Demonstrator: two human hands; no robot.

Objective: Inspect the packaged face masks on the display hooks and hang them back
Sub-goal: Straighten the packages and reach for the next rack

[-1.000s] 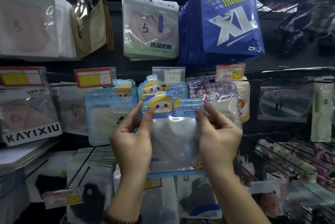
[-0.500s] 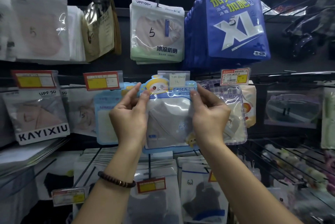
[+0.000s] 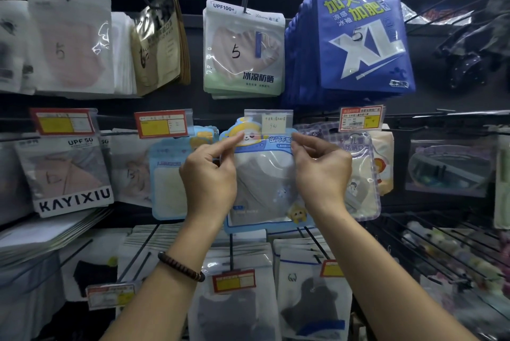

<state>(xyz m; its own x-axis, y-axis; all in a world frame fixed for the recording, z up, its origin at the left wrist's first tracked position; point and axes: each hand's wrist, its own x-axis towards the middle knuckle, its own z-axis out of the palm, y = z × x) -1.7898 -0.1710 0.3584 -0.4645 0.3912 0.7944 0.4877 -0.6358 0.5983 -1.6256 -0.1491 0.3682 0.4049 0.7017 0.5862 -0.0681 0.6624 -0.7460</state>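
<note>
Poster: Mask packet (image 3: pixel 265 188), the blue-edged one with the cartoon face, is sitting right under the clear tag sleeve (image 3: pixel 268 119), and the sleeve is overlapping its top edge. Can't tell if it's actually hanging on the hook.

Reply: Both hands are gripping it, though. Left hand (image 3: pixel 209 177) is pinching the top corner just below-left of the sleeve, and right hand (image 3: pixel 321 172) is pinching the other corner just below-right of it.

Poster: Yep. Bead bracelet (image 3: pixel 180 266) is riding on the left wrist, well below the sleeve. Purple-checked packet (image 3: pixel 358 175) is hanging below-right of the sleeve, and a pale blue packet (image 3: pixel 168 175) is hanging below-left.

Reply: UPF100+ pack (image 3: pixel 244 48) is hanging straight above the sleeve, with the blue XL stack (image 3: pixel 361 37) sitting up to the sleeve's right. KAYIXIU pack (image 3: pixel 66 175) is hanging way off to its left.
</note>
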